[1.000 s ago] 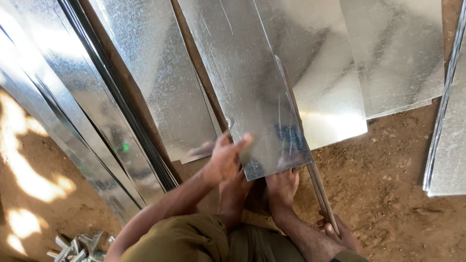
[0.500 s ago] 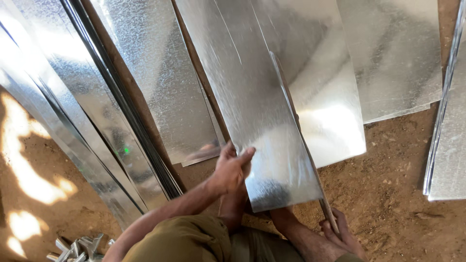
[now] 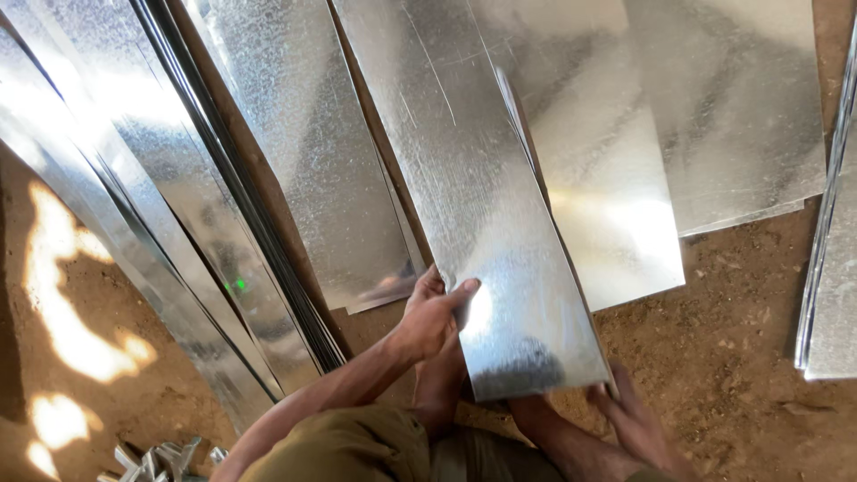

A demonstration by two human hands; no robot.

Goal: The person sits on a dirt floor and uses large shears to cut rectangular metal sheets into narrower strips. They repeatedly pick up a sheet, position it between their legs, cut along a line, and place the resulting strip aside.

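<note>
- right hand (image 3: 638, 415) low at the near right corner of the galvanized sheet (image 3: 482, 205), grip hidden, cannot tell
- left hand (image 3: 431, 314) clamped on its near left edge
- sheet lies on the dirt floor (image 3: 741, 339), thin, springy, slick; sharp edges, likely best held by both long sides
- more sheets (image 3: 723, 98) beyond

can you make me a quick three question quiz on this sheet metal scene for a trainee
1. True or false: the left hand grips the left edge of the galvanized sheet.
2. Where is the right hand? A) flat on top of the sheet, B) at the sheet's lower right corner near the dirt floor, C) on the scrap pieces.
3. What lies under the sheet's near end, between the two hands?

Key: 1 true. 2 B. 3 The person's bare feet.
</note>
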